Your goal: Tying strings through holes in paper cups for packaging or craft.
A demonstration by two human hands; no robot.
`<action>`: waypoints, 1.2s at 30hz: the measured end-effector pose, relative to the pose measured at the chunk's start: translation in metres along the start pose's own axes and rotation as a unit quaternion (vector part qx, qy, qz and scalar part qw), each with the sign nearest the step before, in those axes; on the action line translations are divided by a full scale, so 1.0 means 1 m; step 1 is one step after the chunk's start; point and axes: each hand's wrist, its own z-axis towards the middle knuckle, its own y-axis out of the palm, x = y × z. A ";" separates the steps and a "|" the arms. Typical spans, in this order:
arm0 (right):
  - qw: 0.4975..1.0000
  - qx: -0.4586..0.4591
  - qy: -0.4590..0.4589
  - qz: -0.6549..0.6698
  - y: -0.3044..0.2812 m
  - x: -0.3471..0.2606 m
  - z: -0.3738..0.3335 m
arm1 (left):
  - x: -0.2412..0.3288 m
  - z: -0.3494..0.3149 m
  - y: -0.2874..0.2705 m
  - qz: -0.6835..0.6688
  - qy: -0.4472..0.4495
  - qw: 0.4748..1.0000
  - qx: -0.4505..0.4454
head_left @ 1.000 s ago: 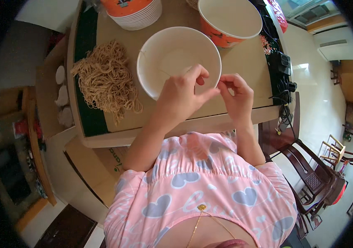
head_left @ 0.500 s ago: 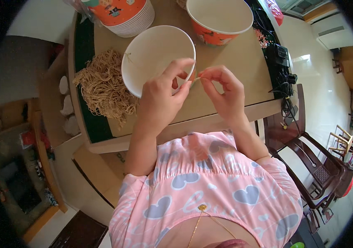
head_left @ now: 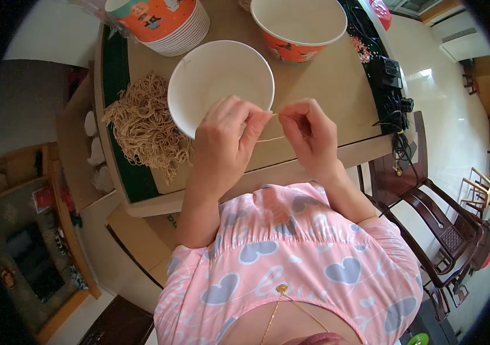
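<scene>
My left hand [head_left: 225, 135] and my right hand [head_left: 308, 129] meet fingertip to fingertip above the near rim of an empty white paper bowl [head_left: 210, 75]. Both pinch a thin tan band [head_left: 271, 137] that stretches between them. Left of the bowl, a loose pile of the same tan bands [head_left: 144, 126] lies on the brown table [head_left: 337, 86], close to my left hand.
A stack of orange-and-white bowls [head_left: 164, 23] stands at the back left, and a single orange bowl [head_left: 296, 26] at the back right. Black cables and a power strip [head_left: 391, 75] hang off the right edge. A dark wooden chair [head_left: 429, 213] stands to the right, and a cardboard box [head_left: 78, 149] to the left.
The view has shifted, so table and bowls sit a little more to the left. My hands stay together by the bowl's near rim, and the band now shows stretched between them.
</scene>
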 end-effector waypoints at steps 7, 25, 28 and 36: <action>0.996 -0.022 -0.085 0.004 0.004 -0.013 0.001 | 0.011 -0.002 0.004 -0.055 -0.058 0.996 -0.047; 0.989 -0.060 0.057 0.120 0.003 -0.011 -0.002 | -0.002 -0.015 -0.008 -0.239 -0.163 0.955 -0.063; 0.990 -0.065 0.055 0.112 0.002 -0.012 -0.001 | -0.003 -0.016 -0.010 -0.201 -0.160 0.965 -0.060; 0.993 -0.047 0.079 0.077 0.000 -0.015 -0.001 | -0.015 -0.023 -0.036 0.161 0.013 0.986 -0.039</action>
